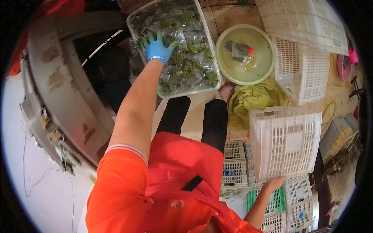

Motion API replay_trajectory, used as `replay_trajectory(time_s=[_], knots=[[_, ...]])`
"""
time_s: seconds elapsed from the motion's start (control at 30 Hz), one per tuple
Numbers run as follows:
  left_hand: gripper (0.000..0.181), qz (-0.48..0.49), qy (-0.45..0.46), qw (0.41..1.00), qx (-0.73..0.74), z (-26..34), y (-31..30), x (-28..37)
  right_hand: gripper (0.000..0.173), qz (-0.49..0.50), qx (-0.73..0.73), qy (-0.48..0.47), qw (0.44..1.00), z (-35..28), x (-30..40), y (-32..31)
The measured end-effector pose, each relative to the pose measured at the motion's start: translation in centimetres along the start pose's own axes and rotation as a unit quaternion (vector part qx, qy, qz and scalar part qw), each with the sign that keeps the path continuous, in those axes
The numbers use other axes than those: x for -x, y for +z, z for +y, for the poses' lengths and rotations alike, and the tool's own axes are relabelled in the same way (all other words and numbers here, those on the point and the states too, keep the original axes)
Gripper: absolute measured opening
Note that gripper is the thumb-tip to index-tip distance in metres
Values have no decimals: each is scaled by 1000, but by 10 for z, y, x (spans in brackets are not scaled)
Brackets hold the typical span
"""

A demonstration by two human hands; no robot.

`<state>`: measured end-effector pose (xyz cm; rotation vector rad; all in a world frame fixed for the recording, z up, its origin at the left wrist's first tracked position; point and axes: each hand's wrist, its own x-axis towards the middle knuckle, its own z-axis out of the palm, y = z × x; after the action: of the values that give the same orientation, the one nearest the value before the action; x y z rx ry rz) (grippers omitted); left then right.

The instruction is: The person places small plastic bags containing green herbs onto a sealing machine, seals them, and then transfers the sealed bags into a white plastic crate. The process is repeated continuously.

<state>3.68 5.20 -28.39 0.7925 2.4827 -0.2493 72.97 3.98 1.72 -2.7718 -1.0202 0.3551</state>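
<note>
My left hand (157, 49), in a blue glove with green fingertips and a metal bracelet at the wrist, spreads its fingers over the left side of a white plastic tub (216, 62). Clear plastic bags of green sprigs (189, 68) fill the tub, and the palm appears to rest on them. At the lower right, my bare right hand (275, 184) grips the near edge of a white slatted plastic crate (287, 145), which is tilted on its side. Most of that hand's fingers are hidden behind the crate.
A round green basin (221, 67) holding bags stands right of the tub, with a crumpled yellow-green sack (256, 94) below it. More white crates (316, 74) stand at the upper right, and stacked crates (234, 174) lie beneath the held one. A metal-framed structure (70, 84) is at left.
</note>
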Motion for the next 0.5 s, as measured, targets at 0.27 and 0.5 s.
replay_trajectory(time_s=[0.27, 0.5], knots=[[95, 76, 24, 991, 108, 10, 69, 27, 59, -10, 82, 186, 979, 84, -11, 62], [75, -57, 67, 992, 87, 6, 106, 150, 62, 4, -79, 225, 971, 48, 35, 100]])
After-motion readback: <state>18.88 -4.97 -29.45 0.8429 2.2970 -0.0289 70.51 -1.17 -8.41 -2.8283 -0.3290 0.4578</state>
